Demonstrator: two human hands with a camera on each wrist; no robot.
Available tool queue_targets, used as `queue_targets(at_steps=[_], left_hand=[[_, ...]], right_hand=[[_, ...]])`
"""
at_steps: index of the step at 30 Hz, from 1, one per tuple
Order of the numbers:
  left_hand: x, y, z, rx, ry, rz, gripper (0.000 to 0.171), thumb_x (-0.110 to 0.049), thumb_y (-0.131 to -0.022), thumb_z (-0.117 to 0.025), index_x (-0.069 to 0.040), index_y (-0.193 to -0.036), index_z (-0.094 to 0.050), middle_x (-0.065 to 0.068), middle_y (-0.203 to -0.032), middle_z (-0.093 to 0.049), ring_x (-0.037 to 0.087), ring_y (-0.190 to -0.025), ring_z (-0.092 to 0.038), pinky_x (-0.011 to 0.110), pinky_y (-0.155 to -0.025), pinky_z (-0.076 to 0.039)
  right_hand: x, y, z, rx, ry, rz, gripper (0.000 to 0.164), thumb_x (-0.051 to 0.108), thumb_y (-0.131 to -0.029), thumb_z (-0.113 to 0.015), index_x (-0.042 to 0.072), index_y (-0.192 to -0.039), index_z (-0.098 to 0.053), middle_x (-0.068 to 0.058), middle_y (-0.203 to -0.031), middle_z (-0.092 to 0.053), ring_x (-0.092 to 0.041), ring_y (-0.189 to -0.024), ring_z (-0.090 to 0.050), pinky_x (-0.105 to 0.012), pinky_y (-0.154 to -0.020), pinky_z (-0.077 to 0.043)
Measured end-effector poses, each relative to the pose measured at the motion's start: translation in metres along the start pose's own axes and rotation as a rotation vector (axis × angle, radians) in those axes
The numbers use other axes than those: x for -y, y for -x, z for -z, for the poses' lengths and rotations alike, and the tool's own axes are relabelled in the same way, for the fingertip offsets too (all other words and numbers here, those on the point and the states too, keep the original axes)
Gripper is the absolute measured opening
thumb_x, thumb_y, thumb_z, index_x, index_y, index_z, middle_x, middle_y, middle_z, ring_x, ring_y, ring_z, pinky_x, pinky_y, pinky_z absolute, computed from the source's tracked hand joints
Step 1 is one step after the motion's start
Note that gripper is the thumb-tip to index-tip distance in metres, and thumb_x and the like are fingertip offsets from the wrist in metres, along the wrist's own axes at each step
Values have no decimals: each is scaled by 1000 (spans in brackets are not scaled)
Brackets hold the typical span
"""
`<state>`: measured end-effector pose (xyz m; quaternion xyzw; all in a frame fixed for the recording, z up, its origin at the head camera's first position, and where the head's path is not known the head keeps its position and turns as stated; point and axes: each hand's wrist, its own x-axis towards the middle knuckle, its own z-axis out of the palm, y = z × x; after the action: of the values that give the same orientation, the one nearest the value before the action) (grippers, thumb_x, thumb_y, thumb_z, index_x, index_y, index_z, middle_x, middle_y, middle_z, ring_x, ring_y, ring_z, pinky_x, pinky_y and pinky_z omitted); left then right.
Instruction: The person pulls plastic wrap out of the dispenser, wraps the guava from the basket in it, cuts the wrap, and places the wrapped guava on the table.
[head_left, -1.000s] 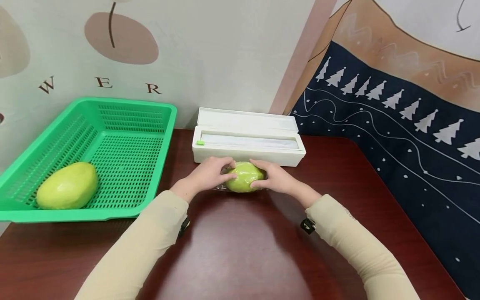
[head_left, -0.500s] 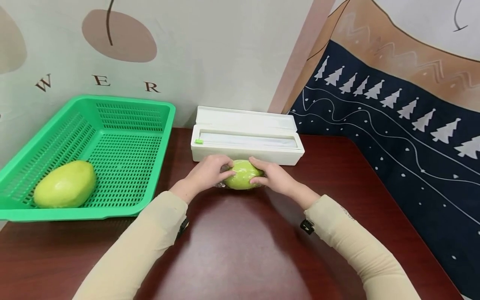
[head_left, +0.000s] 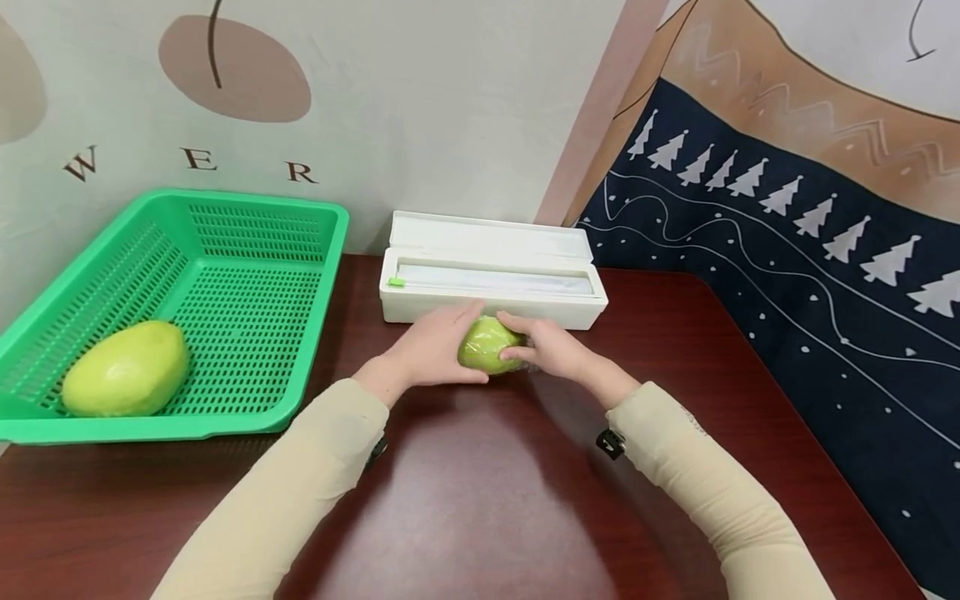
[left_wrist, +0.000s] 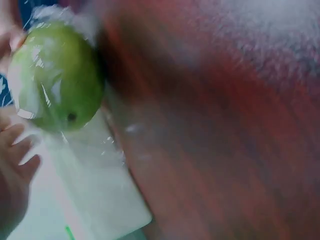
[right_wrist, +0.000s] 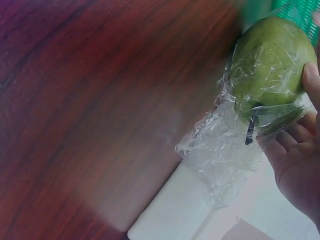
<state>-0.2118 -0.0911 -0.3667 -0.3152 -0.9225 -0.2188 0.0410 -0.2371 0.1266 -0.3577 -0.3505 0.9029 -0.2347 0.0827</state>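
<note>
A green pear (head_left: 487, 343) wrapped in clear plastic film is between my two hands, just in front of the white box. My right hand (head_left: 555, 348) holds its right end between thumb and fingers. At the other end my left hand (head_left: 435, 346) is spread, its fingers fairly straight around that side; in the left wrist view the fingers (left_wrist: 20, 145) are apart from the fruit. Loose crumpled film (right_wrist: 215, 150) trails from the stem end in the right wrist view, where a dark stem (right_wrist: 251, 131) shows through. The left wrist view shows a dark spot on the opposite end.
The long white box (head_left: 420, 312) stands with its lid up, a film roll (head_left: 495, 279) and green slider (head_left: 396, 282) inside. Left of it, a green basket (head_left: 172, 429) holds another yellow-green pear (head_left: 127, 371). Behind the brown table (head_left: 480, 500) hang printed cloths.
My left hand's fingers have come out of their pinch and straightened, turning around the pear's left end. My right hand keeps its hold, and the pear is nearly in the same place.
</note>
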Motion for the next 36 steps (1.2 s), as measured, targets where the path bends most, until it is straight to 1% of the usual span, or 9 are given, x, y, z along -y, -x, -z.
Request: queue_targets(at_steps=[3,7,11,15,18,23,27,32,36], left_hand=[[1,-2,-7,81,-35,13,87,-34,-77,-75,-1,-145,-30,16,-146,-39,30,-132,-42,42,-107,-36],[2,-5,-8,57,-27,33,79,-27,-76,-77,-3,-141,-37,13,-141,-46,28,-128,-46,41,-105,-38],[3,-8,-6,62,37,66,78,-27,-75,-77,-3,-139,-39,13,-139,-48,28,-127,-47,42,-106,-38],[9,-5,-4,56,102,135,76,-28,-76,-76,-6,-138,-40,10,-136,-50,27,-125,-49,42,-104,-38],[12,-3,-2,53,122,163,76,-29,-76,-76,-6,-138,-40,10,-135,-51,27,-124,-49,42,-104,-39],[11,-4,-1,60,124,156,75,-29,-75,-76,-4,-137,-41,12,-135,-51,28,-123,-49,43,-104,-39],[10,-7,-3,68,122,177,75,-30,-76,-75,-4,-137,-41,12,-135,-51,28,-123,-50,43,-103,-39],[10,-8,-5,72,103,193,76,-32,-77,-74,-4,-138,-40,13,-135,-51,28,-123,-50,43,-103,-39],[7,-9,-5,73,108,179,75,-32,-77,-74,-3,-137,-41,13,-134,-52,28,-121,-51,43,-102,-40]], right_hand=[[4,1,0,14,4,-61,64,22,-88,-63,-5,-140,-36,-20,-140,-45,-26,-122,-52,-39,-100,-43],[11,7,-3,-7,121,-162,50,30,-92,-58,0,-130,-48,-18,-116,-61,-24,-95,-60,-39,-83,-48],[11,22,-3,-51,321,-210,47,37,-92,-56,1,-123,-55,-19,-120,-60,-32,-113,-57,-47,-94,-43],[6,40,5,-137,329,-301,53,39,-90,-59,3,-128,-56,-17,-131,-56,-32,-123,-52,-50,-98,-42],[0,49,11,-160,125,-431,44,40,-90,-58,4,-114,-66,-14,-108,-68,-26,-98,-64,-43,-82,-51],[-8,55,12,8,-311,-612,52,43,-96,-43,-4,-98,-64,-16,-74,-67,-17,-61,-62,-33,-59,-54],[-10,56,8,27,-450,-660,56,46,-97,-37,-8,-101,-51,-10,-68,-64,-15,-55,-60,-32,-54,-54],[-8,55,1,145,-866,-603,78,57,-97,-16,-13,-128,-34,-27,-105,-63,-23,-83,-66,-36,-74,-56],[0,47,-7,153,-1324,-581,94,67,-90,-4,-9,-145,3,-32,-150,-16,-38,-134,-36,-42,-109,-34]])
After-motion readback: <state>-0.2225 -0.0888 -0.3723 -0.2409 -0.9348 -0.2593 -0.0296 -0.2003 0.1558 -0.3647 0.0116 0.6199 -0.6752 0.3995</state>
